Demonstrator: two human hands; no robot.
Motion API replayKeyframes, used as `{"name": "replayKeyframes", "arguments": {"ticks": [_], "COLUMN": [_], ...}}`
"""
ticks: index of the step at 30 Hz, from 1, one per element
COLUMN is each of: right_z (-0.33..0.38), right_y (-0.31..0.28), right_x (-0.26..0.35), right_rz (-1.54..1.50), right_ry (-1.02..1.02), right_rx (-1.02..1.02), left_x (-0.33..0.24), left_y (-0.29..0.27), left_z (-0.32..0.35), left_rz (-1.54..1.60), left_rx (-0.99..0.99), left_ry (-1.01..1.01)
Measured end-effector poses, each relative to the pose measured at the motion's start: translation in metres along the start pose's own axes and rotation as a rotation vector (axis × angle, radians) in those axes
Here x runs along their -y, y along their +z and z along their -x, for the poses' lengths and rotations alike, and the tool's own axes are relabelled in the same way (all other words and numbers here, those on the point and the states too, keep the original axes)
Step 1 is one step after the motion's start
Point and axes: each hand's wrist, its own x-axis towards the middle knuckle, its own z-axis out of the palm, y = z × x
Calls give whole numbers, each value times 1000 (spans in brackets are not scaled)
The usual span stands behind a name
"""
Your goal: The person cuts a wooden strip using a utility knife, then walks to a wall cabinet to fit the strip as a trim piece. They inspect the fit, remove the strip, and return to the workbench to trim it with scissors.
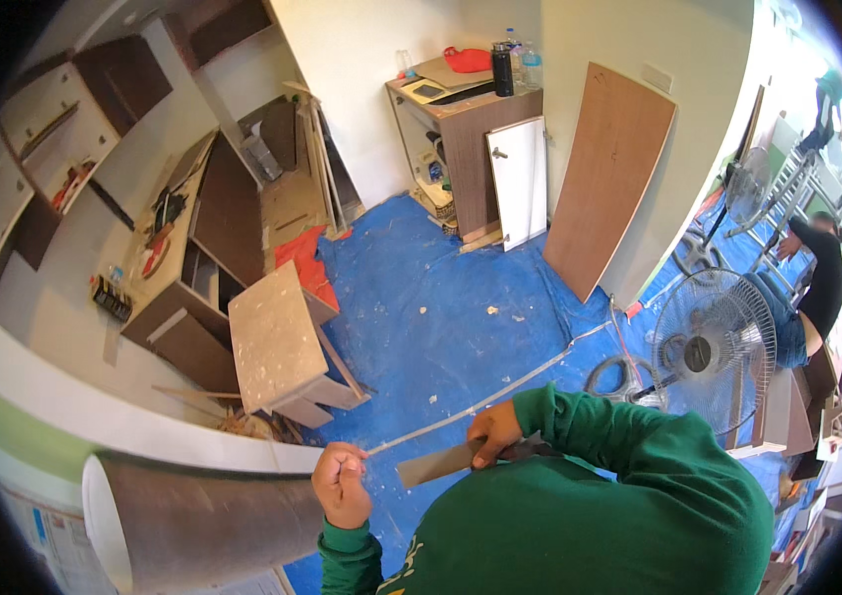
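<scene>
My right hand [496,433] is closed around a flat, stiff grey-brown strip [433,466], held in front of my chest with its free end pointing left. Its exact kind I cannot make out. Just left of that end, my left hand [344,486] is raised with the fingers curled and the thumb pressed in. Whether anything small is pinched there is hidden. Green sleeves cover both arms. Beside my left hand lies a large rolled brown sheet [213,521] with a pale inner face.
Blue sheeting [441,327] covers the floor. A dusty small table [277,337] stands ahead left, a cabinet [471,139] with bottles at the back. A brown board [609,178] and white door [518,183] lean there. A fan [714,347] and another person [818,288] are at right.
</scene>
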Motion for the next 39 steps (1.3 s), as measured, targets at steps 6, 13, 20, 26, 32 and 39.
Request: {"name": "replayKeyframes", "arguments": {"ticks": [6,13,20,26,32,39], "right_z": [-6,-90,-114,-139,-223,-299], "right_y": [-103,-261,-373,-444,-546,-634], "right_x": [-19,-50,-16,102,146,219], "right_rz": [-326,-230,-264,-214,-309,-283], "right_ry": [-127,-83,-205,-84,-121,-175], "right_rx": [-431,-632,-495,-401,-433,-230], "left_x": [54,150,181,285,358,378], "left_y": [21,68,64,52,63,-22], "left_z": [-90,-153,-272,-395,-523,-661], "left_rz": [-215,148,231,505,518,707], "left_rx": [143,213,556,238,457,-11], "left_ry": [-105,-505,-726,-570,-578,-565]}}
